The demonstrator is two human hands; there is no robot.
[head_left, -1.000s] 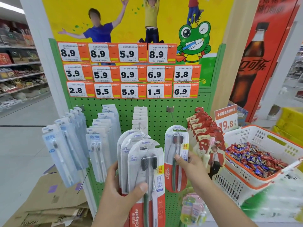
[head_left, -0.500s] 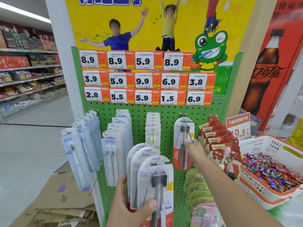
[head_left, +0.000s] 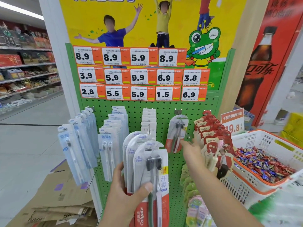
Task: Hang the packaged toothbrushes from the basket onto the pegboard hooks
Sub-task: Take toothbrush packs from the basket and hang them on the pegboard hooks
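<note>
Green pegboard [head_left: 165,105]; red packs [head_left: 211,133] crowd the hung toothbrush pack [head_left: 176,133].

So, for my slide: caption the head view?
Right hand at a hung Colgate pack; left hand grips more packs.

One view only, head cam, worn by a person stood close in front of the green pegboard [head_left: 193,108]; no 2nd view, so no overlap to be given. Cam is aimed fwd and slightly down, wide-angle, edges bent. Pegboard is seen nearly square-on, filling centre from 12 o'clock down to 6. Price tags [head_left: 139,74] are met at abt 12, poster above them cut off by the top edge. Both forearms enter from 6 o'clock; left hand [head_left: 124,192] at abt 7, right hand [head_left: 191,146] near centre, at arm's reach. Store aisle shelves [head_left: 27,69] are caught far off at 9–10, white basket [head_left: 268,141] close at 3–4.
</note>
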